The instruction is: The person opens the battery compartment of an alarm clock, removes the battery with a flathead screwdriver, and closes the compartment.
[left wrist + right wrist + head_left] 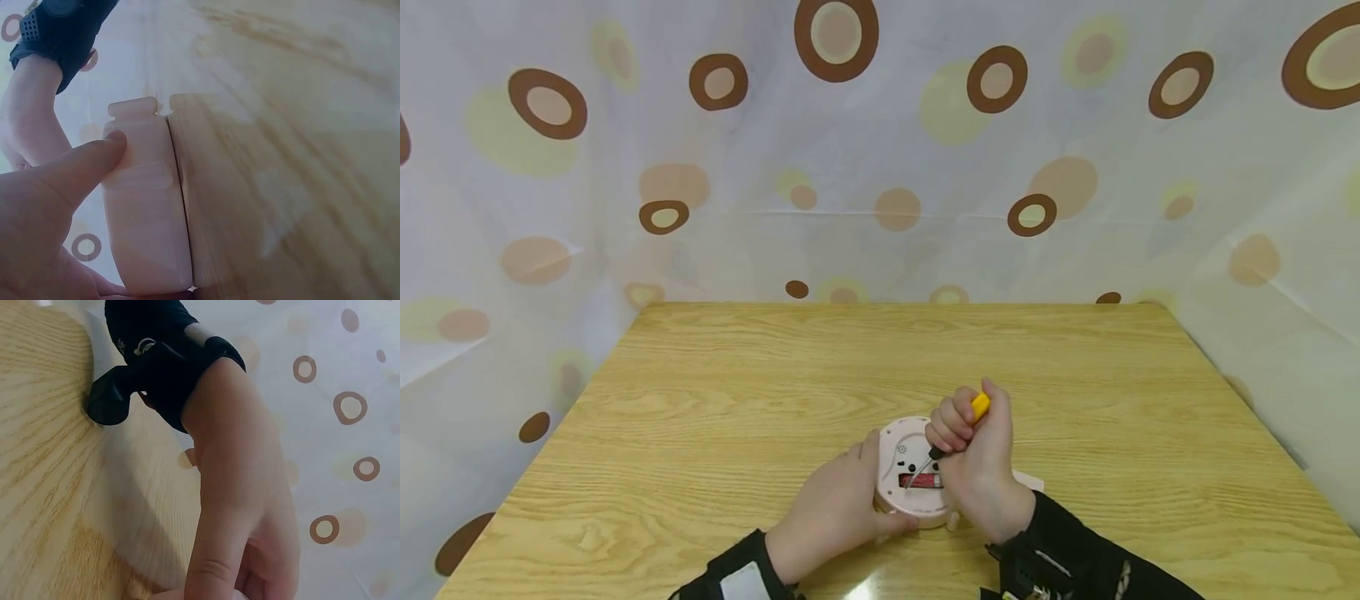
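A round pale pink device [904, 450] lies back-up on the wooden table [880, 358], with a red part [920, 481] showing in an open slot. My left hand [842, 508] grips its left edge. In the left wrist view the thumb [81, 169] presses on the device's rim [147, 212]. My right hand [970, 450] is curled round a screwdriver with a yellow handle [980, 406]. Its metal shaft [917, 473] points down-left into the slot. The right wrist view shows the left hand [237, 506] and a black sleeve [162, 356].
A small pale piece [1030, 482] lies on the table just right of my right wrist. A curtain with brown and yellow rings [880, 167] closes off the back and both sides. The table's far edge [895, 304] meets the curtain.
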Demonstrator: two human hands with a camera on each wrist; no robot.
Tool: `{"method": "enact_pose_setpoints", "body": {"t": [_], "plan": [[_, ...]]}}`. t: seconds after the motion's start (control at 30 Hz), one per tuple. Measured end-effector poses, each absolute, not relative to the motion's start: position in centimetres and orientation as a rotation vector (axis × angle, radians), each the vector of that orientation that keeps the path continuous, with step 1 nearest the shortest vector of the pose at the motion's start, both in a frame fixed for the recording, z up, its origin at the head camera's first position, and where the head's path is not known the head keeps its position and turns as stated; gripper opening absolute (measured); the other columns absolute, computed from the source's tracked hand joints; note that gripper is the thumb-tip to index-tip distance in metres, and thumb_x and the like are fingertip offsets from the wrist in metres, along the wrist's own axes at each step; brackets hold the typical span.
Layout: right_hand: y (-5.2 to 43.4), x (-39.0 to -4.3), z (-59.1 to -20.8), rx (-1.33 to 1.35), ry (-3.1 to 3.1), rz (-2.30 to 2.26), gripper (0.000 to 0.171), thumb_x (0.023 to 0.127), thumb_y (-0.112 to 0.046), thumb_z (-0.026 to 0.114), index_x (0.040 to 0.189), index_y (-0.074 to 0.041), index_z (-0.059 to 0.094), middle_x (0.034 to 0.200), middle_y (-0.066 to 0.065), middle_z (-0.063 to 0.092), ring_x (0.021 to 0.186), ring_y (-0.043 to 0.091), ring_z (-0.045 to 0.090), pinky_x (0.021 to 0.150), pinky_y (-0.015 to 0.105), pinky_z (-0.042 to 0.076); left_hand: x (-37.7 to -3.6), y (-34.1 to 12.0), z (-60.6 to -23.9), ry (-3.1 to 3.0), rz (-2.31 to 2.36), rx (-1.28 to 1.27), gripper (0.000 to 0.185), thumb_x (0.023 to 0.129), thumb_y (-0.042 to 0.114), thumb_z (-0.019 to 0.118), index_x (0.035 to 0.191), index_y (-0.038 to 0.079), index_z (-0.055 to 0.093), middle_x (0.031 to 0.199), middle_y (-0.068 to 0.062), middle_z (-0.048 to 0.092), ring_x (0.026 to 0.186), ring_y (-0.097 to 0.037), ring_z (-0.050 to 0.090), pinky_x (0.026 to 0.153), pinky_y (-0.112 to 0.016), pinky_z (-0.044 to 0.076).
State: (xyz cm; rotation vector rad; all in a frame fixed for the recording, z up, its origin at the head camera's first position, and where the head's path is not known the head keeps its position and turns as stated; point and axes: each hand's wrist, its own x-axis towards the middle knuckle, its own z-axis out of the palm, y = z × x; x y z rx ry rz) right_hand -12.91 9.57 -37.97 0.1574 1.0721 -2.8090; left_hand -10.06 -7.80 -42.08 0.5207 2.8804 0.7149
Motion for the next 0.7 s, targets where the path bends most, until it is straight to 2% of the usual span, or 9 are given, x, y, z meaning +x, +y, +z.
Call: {"method": "enact_pose_setpoints", "body": {"t": [0.33,0.7], "plan": [[9.9,-13.18,-38.28,0.174,1.098,-2.806,0.06,0.113,-0.041,0.024,0.057,-0.022,0.036,0.049,-0.01,0.032,0.044,0.006,0.03,0.053,0.02,0.024,-10.13,-7.72,-42.13,2.886,0.728,0.536,0.112,0.076,0.059,0.091,0.154,-0.006,0.043,0.128,-0.017,0.071,0.11,-0.027,0.072,0.082,-0.038,0.06],[10.06,-13.2,-38.2,0.226,1.094,-2.82,0.062,0.113,-0.041,0.025,0.056,-0.022,0.036,0.048,-0.011,0.032,0.043,0.006,0.028,0.05,0.02,0.024,-10.08,-7.65,-42.11,2.864,0.736,0.521,0.114,0.076,0.06,0.091,0.155,-0.006,0.043,0.133,-0.018,0.07,0.115,-0.028,0.071,0.089,-0.04,0.06]]}}
